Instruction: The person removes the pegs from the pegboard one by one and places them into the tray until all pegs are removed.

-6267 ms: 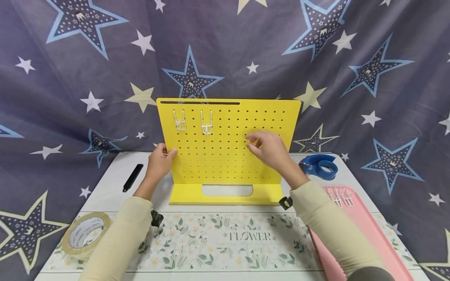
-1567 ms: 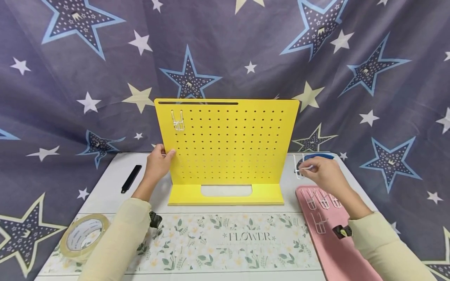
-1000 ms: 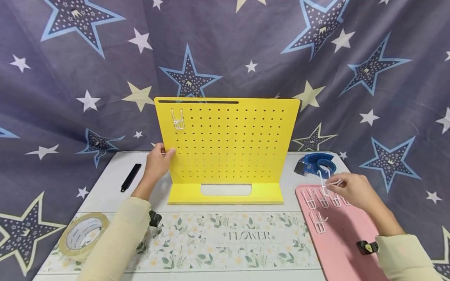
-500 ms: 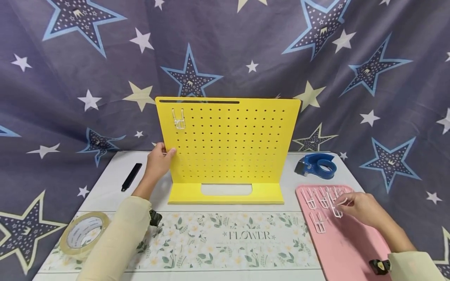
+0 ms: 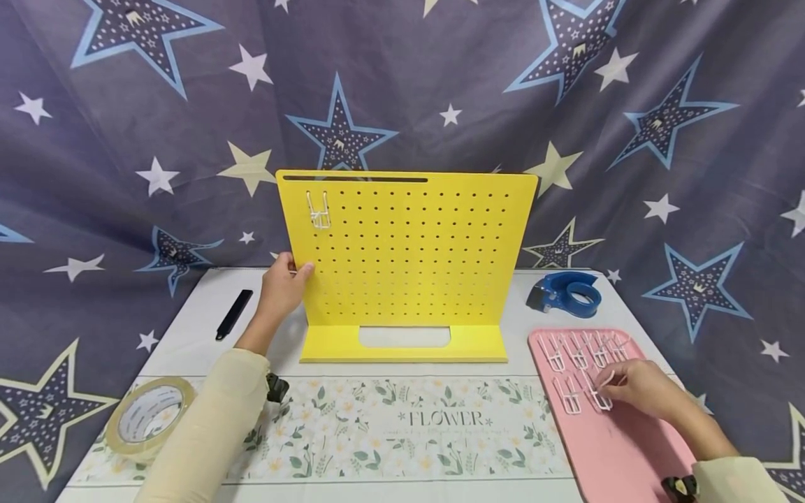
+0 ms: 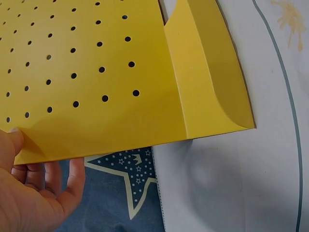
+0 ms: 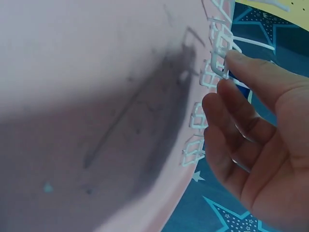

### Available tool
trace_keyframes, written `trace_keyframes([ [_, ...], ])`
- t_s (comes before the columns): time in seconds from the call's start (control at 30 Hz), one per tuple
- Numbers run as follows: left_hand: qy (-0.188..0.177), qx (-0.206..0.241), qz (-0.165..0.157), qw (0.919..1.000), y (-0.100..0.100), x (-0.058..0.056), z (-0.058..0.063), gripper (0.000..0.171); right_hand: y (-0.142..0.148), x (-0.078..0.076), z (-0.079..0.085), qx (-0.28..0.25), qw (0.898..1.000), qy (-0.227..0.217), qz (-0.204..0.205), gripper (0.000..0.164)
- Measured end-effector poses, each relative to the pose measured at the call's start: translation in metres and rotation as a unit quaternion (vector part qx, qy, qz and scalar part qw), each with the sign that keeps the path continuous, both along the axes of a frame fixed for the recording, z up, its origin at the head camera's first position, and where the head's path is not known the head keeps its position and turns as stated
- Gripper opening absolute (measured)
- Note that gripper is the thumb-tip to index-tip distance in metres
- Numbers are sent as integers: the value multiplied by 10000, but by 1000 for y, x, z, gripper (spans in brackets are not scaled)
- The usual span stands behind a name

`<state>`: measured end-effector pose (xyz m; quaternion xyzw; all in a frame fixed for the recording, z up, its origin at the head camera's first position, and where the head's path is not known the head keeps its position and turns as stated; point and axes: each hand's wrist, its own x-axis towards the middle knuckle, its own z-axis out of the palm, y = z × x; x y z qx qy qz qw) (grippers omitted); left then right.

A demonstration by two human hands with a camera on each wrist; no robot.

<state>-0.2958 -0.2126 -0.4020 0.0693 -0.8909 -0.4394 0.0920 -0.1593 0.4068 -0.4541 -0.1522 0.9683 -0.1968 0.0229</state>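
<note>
A yellow pegboard (image 5: 409,258) stands upright on the table. My left hand (image 5: 281,285) grips its left edge, thumb on the front face and fingers behind, as the left wrist view also shows. One white wire hook (image 5: 319,218) hangs at the board's top left. Over the pink tray (image 5: 619,447), my right hand (image 5: 644,388) pinches another white wire hook (image 7: 221,57) between thumb and index finger. Several more white hooks (image 5: 580,353) lie in a row along the tray's far end, and one hook (image 5: 569,399) lies just left of the held one.
A blue tape dispenser (image 5: 566,295) sits behind the tray. Left of the board lies a flat black strip (image 5: 235,314). A large roll of clear tape (image 5: 151,417) rests at the front left. A flower-printed strip (image 5: 402,433) runs across the table's front.
Of two hooks on the board earlier, one now hangs there. My right hand has gone from the board to the tray, lowering a hook beside the others. My left hand keeps its grip.
</note>
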Motion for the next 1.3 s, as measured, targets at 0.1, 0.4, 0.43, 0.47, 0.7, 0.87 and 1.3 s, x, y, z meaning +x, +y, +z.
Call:
trace_keyframes([
  [0.1,-1,-11,4,10000,0,0,1,41,0,0,-2,-36,9999,1,143,13],
  [0.4,-12,-68,51,10000,1,-2,-1,40,2,0,-11,-281,9992,-38,274,13],
  [0.43,-2,-80,56,10000,1,-2,-1,39,2,0,-12,-301,9993,-63,228,14],
  [0.47,13,-97,51,9999,1,-2,-1,39,2,1,-12,-307,9992,-97,222,13],
  [0.7,41,-152,49,9999,0,-1,-1,38,2,-1,-13,-237,9994,-259,66,10],
  [0.87,57,-143,36,9999,0,-1,-1,40,3,-1,-12,-221,9993,-300,95,9],
  [1.3,-15,-116,31,9999,1,-1,-1,40,5,-2,-4,49,9988,-454,-150,11],
])
